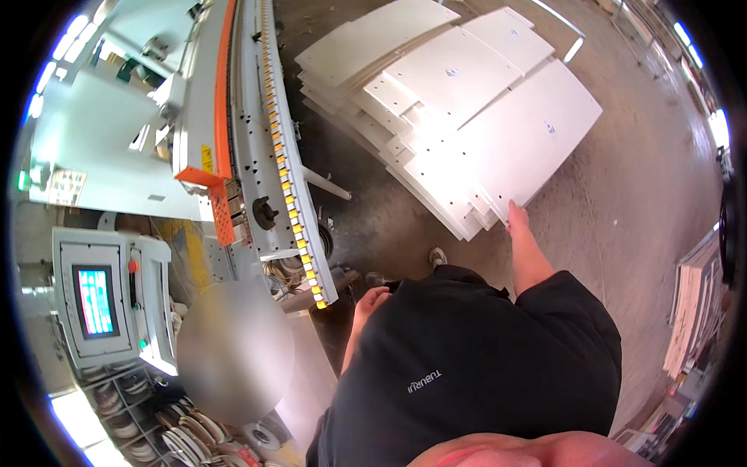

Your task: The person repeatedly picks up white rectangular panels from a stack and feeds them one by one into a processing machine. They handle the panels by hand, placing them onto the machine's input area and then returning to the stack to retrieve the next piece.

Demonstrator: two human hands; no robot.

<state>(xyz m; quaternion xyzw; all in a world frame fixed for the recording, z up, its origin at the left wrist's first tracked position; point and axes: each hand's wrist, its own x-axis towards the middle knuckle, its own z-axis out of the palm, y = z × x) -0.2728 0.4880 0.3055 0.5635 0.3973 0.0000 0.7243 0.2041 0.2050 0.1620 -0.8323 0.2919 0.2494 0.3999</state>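
Note:
Stacked white panels with small drilled holes lie ahead of me, in overlapping piles. My right hand is at the near corner of the rightmost top panel, fingers closed on its edge. Close to my waist, on the left, is my left hand with its fingers curled; a small dark shape sits beside the fingertips, and whatever they may hold is hidden.
Along my left runs a long machine with an orange rail and a row of yellow-and-white pads. A control box with a lit screen stands nearer, above racked rolls of edging. Stacked boards are at far right.

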